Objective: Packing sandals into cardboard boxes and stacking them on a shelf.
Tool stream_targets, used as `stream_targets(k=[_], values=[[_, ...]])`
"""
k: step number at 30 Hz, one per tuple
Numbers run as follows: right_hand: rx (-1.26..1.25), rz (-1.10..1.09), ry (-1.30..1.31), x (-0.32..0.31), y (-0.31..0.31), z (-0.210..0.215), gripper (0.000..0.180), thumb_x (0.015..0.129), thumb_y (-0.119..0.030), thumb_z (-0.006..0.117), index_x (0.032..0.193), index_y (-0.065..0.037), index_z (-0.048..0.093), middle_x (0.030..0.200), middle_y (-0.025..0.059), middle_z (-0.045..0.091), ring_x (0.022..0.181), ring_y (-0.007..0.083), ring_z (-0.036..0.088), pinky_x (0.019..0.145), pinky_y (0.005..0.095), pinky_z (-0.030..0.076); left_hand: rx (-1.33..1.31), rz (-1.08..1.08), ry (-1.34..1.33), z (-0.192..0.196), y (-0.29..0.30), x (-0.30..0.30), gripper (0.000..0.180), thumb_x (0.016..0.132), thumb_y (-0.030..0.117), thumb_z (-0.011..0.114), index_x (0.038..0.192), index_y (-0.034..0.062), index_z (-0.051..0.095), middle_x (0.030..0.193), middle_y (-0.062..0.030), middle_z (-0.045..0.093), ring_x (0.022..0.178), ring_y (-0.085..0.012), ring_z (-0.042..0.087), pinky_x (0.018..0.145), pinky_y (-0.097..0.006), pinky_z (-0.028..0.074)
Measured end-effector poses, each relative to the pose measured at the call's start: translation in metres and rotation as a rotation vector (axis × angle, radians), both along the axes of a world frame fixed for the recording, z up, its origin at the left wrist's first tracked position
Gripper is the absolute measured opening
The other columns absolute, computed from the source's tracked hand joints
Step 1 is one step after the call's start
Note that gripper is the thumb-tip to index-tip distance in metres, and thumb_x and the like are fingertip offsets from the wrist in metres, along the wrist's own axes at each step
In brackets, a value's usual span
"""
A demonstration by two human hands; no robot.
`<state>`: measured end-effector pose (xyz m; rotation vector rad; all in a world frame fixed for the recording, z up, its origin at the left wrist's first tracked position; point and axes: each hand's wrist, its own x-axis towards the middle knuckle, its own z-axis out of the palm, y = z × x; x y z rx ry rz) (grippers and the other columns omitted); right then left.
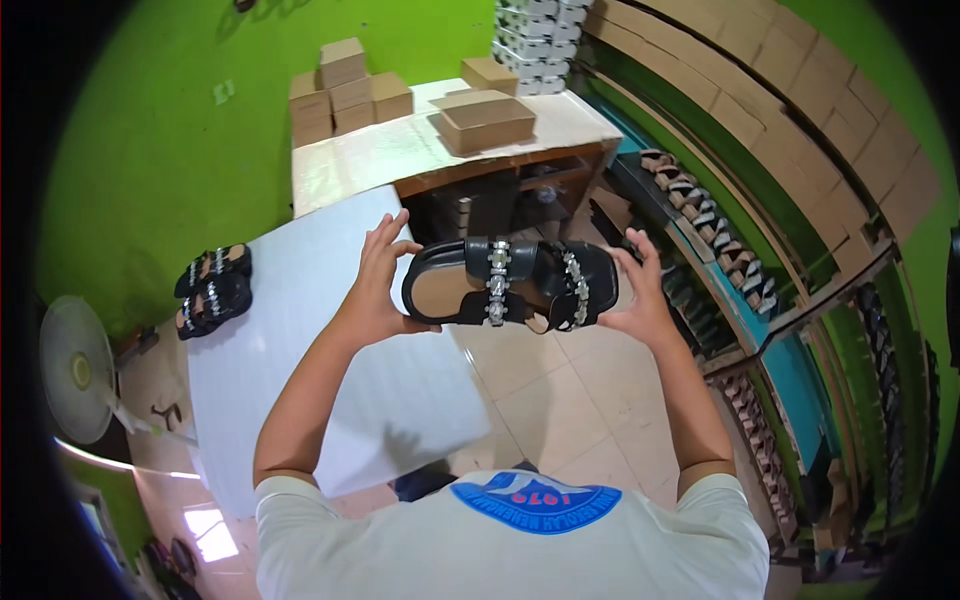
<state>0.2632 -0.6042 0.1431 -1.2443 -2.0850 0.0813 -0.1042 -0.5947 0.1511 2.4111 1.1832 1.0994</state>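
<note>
In front of my chest, a black sandal [455, 292] with a tan insole and straps set with clear stones lies sideways between my hands. Whether a second sandal is pressed behind it, I cannot tell. My left hand [378, 285] grips the rounded end on the left, its thumb below and its fingers raised along the end. At the other end, my right hand [642, 290] holds the squared black part between thumb and fingers. The sandal is in the air, over the right edge of a white-topped table [300, 300].
More black jewelled sandals [215, 290] rest on the table's left edge, near a fan [80, 370]. Cardboard boxes [487, 122] stand on a bench [380, 160] behind. Along the right, shelves [740, 330] hold rows of sandals [710, 225]; white boxes [540, 45] are stacked at the back.
</note>
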Motion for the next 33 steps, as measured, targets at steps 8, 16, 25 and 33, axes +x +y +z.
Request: stream_targets(k=[8, 16, 25, 33], values=[[0.031, -0.089, -0.064, 0.126, 0.040, 0.010, 0.085, 0.038, -0.019, 0.081, 0.118, -0.016, 0.051, 0.138, 0.0098, 0.026, 0.133, 0.0343, 0.016, 0.107, 0.0458, 0.019, 0.126, 0.047, 0.059, -0.007, 0.051, 0.127, 0.087, 0.041, 0.029, 0.087, 0.116, 0.0089, 0.049, 0.142, -0.0170, 0.024, 0.131, -0.0398, 0.019, 0.105, -0.049, 0.018], [0.052, 0.022, -0.097, 0.153, 0.143, -0.014, 0.084, 0.041, -0.028, 0.082, 0.117, -0.013, 0.051, 0.137, 0.0097, 0.029, 0.133, 0.0347, 0.018, 0.108, 0.0494, 0.010, 0.111, 0.138, 0.104, -0.026, 0.132, 0.151, 0.083, 0.045, 0.034, 0.085, 0.115, 0.0082, 0.050, 0.144, -0.0183, 0.021, 0.132, -0.0402, 0.018, 0.106, -0.051, 0.013], [0.000, 0.155, -0.087, 0.152, 0.306, -0.044, 0.081, 0.040, -0.036, 0.083, 0.111, -0.012, 0.050, 0.133, 0.0078, 0.033, 0.132, 0.0339, 0.019, 0.106, 0.0569, 0.006, -0.035, 0.250, 0.027, -0.053, 0.252, 0.155, 0.080, 0.042, 0.029, 0.082, 0.113, 0.0074, 0.052, 0.145, -0.0183, 0.019, 0.132, -0.0399, 0.017, 0.106, -0.049, 0.016], [-0.025, 0.147, -0.079, 0.147, 0.414, -0.044, 0.078, 0.040, -0.034, 0.077, 0.111, -0.013, 0.051, 0.135, 0.0082, 0.033, 0.132, 0.0353, 0.019, 0.106, 0.0546, 0.006, -0.080, 0.295, 0.037, -0.038, 0.344, 0.159, 0.077, 0.043, 0.025, 0.080, 0.112, 0.0082, 0.051, 0.144, -0.0162, 0.019, 0.130, -0.0385, 0.018, 0.105, -0.046, 0.020]])
